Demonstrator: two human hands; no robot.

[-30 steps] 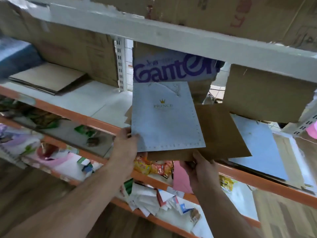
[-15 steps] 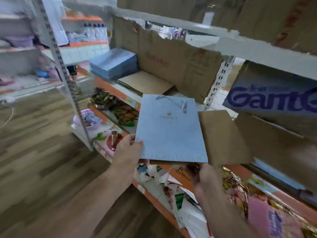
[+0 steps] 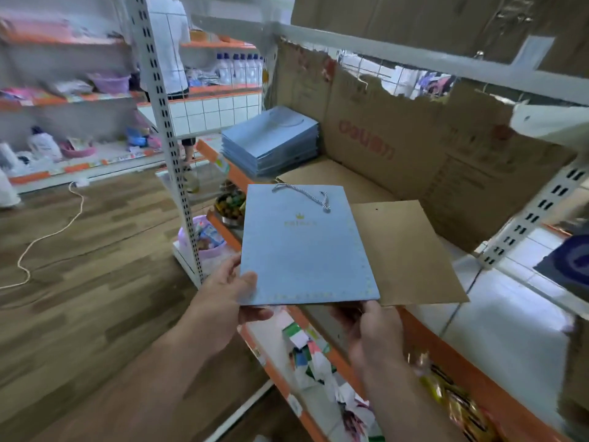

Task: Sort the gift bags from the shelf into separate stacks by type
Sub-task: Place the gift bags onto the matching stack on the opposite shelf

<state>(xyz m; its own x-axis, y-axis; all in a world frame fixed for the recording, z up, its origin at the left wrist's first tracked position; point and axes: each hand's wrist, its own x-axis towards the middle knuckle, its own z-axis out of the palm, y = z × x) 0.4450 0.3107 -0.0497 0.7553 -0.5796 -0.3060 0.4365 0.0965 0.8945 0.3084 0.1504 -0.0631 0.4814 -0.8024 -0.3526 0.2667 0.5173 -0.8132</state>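
A flat light-blue gift bag [image 3: 304, 247] with a gold crown logo and a twisted cord handle lies on top of a flat brown paper bag [image 3: 411, 253]. My left hand [image 3: 228, 295] pinches the blue bag's lower left corner, thumb on top. My right hand [image 3: 371, 330] grips the lower edge of the brown bag from beneath. Both bags hover over the shelf's front edge. Farther back on the shelf sit a stack of blue gift bags [image 3: 271, 140] and a stack of brown bags [image 3: 331, 180] beside it.
A torn cardboard sheet [image 3: 398, 145] lines the back of the white shelf [image 3: 510, 311], which has an orange front lip. Lower shelves hold mixed small goods. A perforated white upright [image 3: 165, 122] stands left. Wooden floor and a person by other shelving lie beyond.
The view has swung left along the shelf. Both hands have carried the two bags left, nearer the blue and brown stacks. The grips are unchanged.
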